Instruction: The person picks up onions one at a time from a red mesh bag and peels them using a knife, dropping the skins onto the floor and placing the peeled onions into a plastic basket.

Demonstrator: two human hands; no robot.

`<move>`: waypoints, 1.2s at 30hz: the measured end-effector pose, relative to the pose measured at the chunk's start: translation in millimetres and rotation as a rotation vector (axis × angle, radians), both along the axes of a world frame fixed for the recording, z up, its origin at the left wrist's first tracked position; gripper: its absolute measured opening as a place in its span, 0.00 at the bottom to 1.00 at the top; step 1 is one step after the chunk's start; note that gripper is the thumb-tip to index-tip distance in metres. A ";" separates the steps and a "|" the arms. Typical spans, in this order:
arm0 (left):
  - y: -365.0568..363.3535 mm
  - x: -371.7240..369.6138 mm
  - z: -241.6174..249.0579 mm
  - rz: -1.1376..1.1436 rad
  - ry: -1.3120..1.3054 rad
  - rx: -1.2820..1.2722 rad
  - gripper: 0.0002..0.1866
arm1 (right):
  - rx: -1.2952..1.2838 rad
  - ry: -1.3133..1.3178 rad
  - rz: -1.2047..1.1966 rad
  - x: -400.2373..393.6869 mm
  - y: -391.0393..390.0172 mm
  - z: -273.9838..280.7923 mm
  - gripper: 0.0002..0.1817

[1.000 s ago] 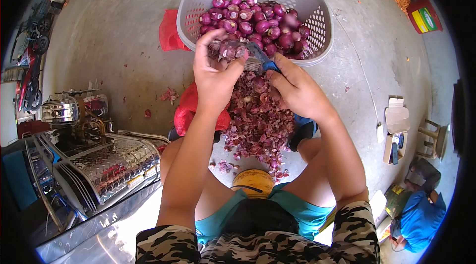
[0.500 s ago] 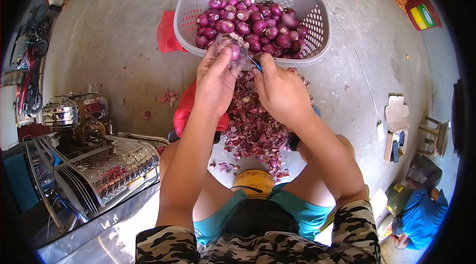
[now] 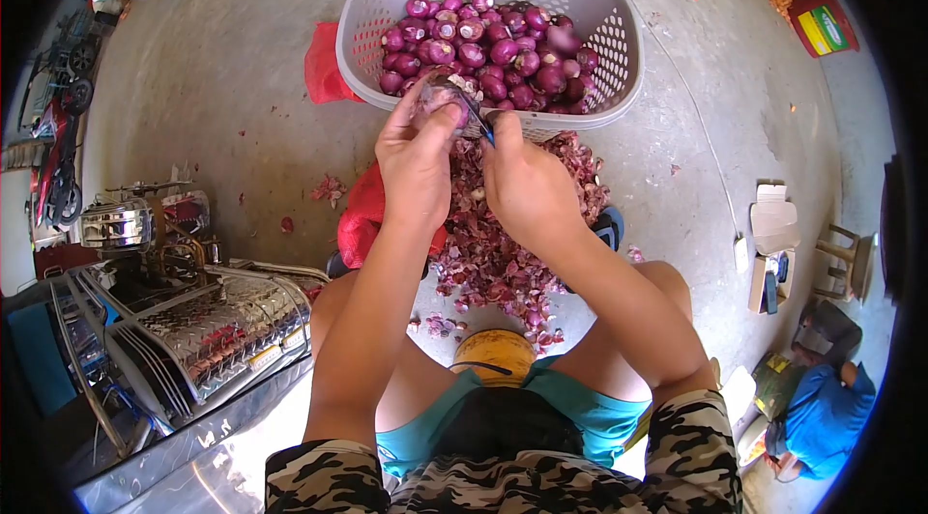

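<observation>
"Concrete floor, grey and scuffed; other objects?"

"Red mesh bag left of the peelings; red cloth beside the basket. At far right, a person in blue, bent over."

"Left hand?"

"Fingers curled around a purple onion, thumb on its near side. Loose skin on it."

"Right hand?"

"Clenched on the knife; bit of blue handle visible, rest covered by the fingers. Blade points up and left, at the onion; exact contact cannot be told."

"Onion position?"

"Above the basket's near rim, in front of the pile of onions inside."

"Below the hands?"

"Peelings, heaped on the floor between the feet. Yellow round object nearer the body."
</observation>
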State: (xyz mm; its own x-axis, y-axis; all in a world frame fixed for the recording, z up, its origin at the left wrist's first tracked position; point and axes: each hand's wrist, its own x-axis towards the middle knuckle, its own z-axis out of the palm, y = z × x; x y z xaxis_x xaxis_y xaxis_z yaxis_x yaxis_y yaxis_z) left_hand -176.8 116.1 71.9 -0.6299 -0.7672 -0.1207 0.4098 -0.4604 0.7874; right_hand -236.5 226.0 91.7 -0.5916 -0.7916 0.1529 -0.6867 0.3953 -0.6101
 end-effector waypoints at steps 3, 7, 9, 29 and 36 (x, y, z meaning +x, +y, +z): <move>2.5 -0.4 2.2 0.007 -0.007 -0.055 0.23 | -0.017 -0.040 0.005 -3.3 -3.2 -2.9 0.12; 3.3 -0.5 3.4 0.032 -0.018 -0.069 0.22 | -0.048 -0.118 0.027 -6.5 -5.1 -5.3 0.17; -0.2 -0.5 1.6 0.027 -0.015 -0.059 0.22 | -0.036 -0.142 0.030 -6.3 -3.6 -4.6 0.17; 13.0 2.9 7.6 -0.014 -0.015 -0.188 0.25 | 0.012 -0.312 -0.028 -6.5 -6.7 -22.9 0.13; -10.3 14.1 17.4 -0.147 0.114 0.064 0.24 | -0.106 -0.368 -0.080 -17.0 5.0 -2.4 0.16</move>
State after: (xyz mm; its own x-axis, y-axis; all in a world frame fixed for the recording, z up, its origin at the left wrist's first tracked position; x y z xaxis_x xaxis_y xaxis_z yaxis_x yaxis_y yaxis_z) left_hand -162.7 105.8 89.3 -0.7468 -0.6593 -0.0873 0.4199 -0.5692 0.7068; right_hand -253.5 231.0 89.4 -0.6810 -0.7323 -0.0021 -0.3843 0.3599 -0.8502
